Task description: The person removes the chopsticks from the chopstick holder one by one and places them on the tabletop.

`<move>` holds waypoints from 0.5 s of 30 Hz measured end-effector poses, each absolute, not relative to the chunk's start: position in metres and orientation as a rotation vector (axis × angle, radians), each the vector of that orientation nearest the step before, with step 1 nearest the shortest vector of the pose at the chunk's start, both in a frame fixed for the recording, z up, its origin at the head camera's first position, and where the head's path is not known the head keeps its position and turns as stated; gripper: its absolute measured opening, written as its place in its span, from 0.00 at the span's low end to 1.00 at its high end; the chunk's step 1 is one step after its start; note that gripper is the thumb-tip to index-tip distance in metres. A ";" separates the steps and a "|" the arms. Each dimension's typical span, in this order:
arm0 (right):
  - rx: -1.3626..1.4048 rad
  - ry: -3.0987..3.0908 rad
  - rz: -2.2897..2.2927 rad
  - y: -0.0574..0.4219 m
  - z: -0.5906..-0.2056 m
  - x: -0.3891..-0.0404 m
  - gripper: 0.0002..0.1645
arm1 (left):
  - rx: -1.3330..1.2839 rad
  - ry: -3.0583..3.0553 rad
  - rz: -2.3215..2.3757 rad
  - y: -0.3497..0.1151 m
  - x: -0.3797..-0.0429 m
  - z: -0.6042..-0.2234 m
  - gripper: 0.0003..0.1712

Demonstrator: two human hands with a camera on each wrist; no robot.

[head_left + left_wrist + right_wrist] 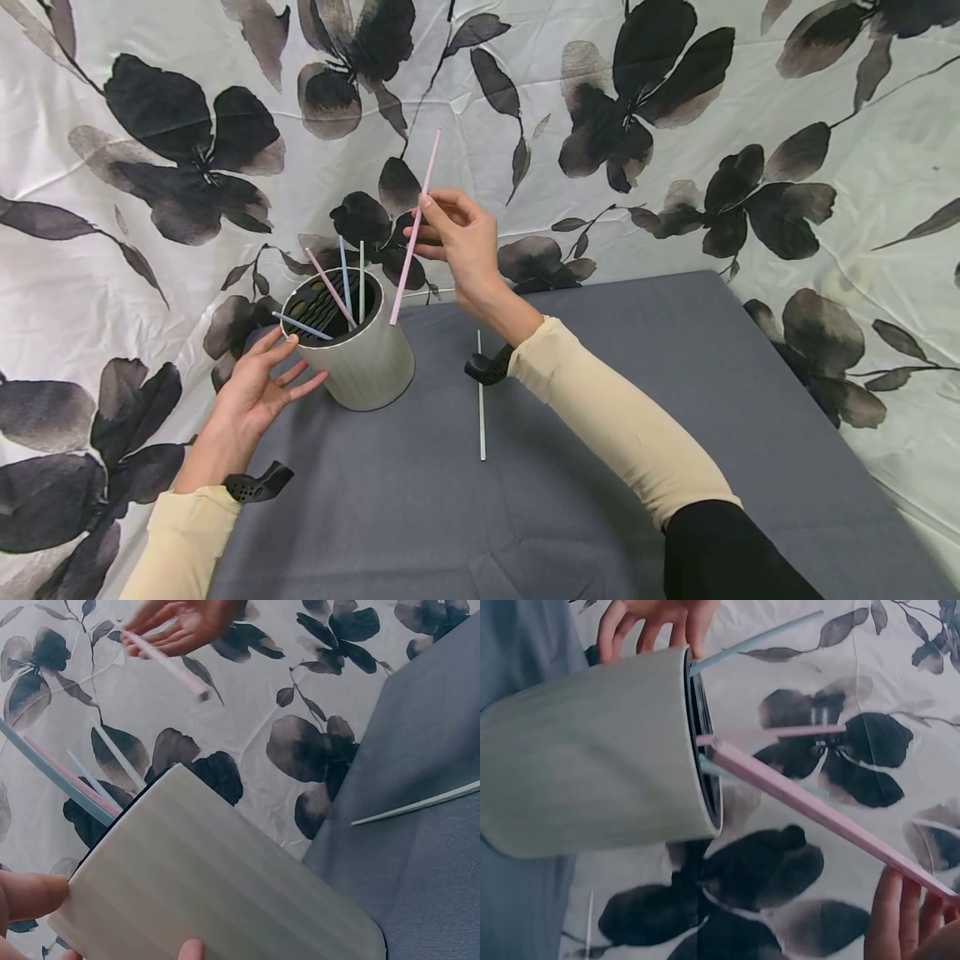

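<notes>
A pale, ribbed utensil holder [367, 367] with a black slotted inside stands on the table. Several pastel chopsticks lean in it, among them a pink chopstick [330, 285], a blue chopstick [345, 271] and a pale green chopstick [362, 279]. Above its right side, my right hand [461, 242] pinches another pink chopstick [415, 229] between thumb and fingers, thick end down. My left hand [255, 392] touches the holder's left side with spread, fairly straight fingers, the thumb [34, 892] at the rim. A pale green chopstick [482, 417] lies on the table, partly behind the right wrist's strap.
Grey cloth covers the table [600, 517]. A white cloth [525, 33] printed with dark flowers hangs behind and along the sides. Each wrist wears a black device, the left strap [258, 483] near the table.
</notes>
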State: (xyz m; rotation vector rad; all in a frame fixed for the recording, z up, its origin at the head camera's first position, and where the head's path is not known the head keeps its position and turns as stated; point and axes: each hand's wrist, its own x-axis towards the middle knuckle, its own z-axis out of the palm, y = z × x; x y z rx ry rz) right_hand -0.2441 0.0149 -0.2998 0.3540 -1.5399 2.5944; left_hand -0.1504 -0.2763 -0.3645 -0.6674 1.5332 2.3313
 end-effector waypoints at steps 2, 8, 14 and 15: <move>0.328 -1.595 2.598 0.025 -0.303 -0.244 0.09 | -0.660 1.534 2.332 -0.277 -0.150 -0.365 0.48; 0.170 -1.763 2.651 0.056 -0.312 -0.243 0.10 | -0.652 1.525 2.343 -0.278 -0.150 -0.366 0.48; -0.040 -1.985 2.640 0.080 -0.329 -0.240 0.09 | -0.669 1.509 2.342 -0.278 -0.152 -0.366 0.49; -0.072 -2.023 2.633 0.082 -0.333 -0.239 0.09 | -0.668 1.506 2.344 -0.279 -0.152 -0.367 0.49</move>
